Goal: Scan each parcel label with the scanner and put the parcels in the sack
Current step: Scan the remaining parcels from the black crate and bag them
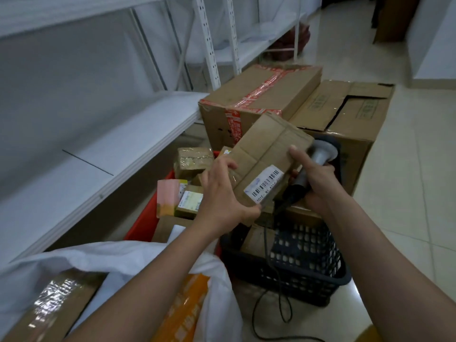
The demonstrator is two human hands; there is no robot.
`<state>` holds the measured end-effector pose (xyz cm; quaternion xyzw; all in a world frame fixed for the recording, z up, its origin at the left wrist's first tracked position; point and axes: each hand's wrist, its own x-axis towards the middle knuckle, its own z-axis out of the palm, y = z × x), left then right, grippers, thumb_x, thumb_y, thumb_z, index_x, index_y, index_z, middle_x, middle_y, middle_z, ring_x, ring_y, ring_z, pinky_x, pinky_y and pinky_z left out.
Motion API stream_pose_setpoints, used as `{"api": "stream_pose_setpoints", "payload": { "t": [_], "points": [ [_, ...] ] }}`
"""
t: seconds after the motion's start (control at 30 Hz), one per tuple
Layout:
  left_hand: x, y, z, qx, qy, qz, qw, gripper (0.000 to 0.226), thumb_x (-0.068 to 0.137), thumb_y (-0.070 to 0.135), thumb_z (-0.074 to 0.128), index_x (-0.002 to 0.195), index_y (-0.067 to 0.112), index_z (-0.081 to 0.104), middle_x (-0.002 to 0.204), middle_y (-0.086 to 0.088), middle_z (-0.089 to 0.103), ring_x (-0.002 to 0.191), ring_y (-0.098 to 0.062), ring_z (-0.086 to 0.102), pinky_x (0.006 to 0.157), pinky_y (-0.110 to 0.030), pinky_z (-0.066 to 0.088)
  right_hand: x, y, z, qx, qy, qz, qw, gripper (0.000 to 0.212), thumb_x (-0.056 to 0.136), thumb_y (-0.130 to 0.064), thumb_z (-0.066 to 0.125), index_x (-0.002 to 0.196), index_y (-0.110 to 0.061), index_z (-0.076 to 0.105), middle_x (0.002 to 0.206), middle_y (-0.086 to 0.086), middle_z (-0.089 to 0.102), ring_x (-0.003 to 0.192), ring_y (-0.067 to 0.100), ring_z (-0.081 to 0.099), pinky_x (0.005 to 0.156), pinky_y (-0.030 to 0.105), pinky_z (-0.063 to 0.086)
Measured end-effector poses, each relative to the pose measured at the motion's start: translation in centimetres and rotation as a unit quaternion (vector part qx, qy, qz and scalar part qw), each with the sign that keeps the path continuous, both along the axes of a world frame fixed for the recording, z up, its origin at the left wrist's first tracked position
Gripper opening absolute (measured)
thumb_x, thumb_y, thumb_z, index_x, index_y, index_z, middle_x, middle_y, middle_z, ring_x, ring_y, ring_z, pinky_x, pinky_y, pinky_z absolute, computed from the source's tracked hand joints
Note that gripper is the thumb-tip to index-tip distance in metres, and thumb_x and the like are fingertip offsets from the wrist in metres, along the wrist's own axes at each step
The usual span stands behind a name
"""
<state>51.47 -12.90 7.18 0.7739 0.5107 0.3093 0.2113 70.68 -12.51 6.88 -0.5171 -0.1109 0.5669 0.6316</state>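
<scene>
Parcel: we hold a flat brown cardboard parcel (269, 156) tilted up over the red crate (143, 223) and black basket (308, 262), its barcode label (265, 185) facing us at the near lower edge.
Left hand: our left hand (222, 193) grips the parcel's near left corner, thumb under the edge, fingers curled over the top face.
Right hand: our right hand (313, 174) wraps the scanner (318, 156) handle while the thumb steadies the parcel's right edge.
Scanner: its head sits behind the parcel, aimed away from the label.
Doing it well: we judge the scanner should swing round in front, square to the barcode, with our fingers kept off the stripes.
Sack: the white sack (118, 262) lies open near our left forearm, already holding parcels.
Risk: the cable (269, 299) could snag the basket.
</scene>
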Motion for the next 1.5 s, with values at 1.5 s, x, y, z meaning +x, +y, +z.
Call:
{"api": "stream_pose_setpoints", "payload": {
  "t": [1.5],
  "points": [
    [-17.4, -3.5, 1.9, -0.174, -0.444, 0.387, 0.789, 0.105, 0.058, 0.037, 0.091, 0.141, 0.028, 0.028, 0.131, 0.001, 0.052, 0.112, -0.024, 0.060, 0.089, -0.048, 0.055, -7.1, -3.4, 10.2, 0.120, -0.249, 0.406, 0.871, 0.044, 0.094, -0.046, 0.056, 0.095, -0.004, 0.069, 0.066, 0.009, 0.058, 0.051, 0.020, 0.050, 0.053, 0.032, 0.040]
  ]
}}
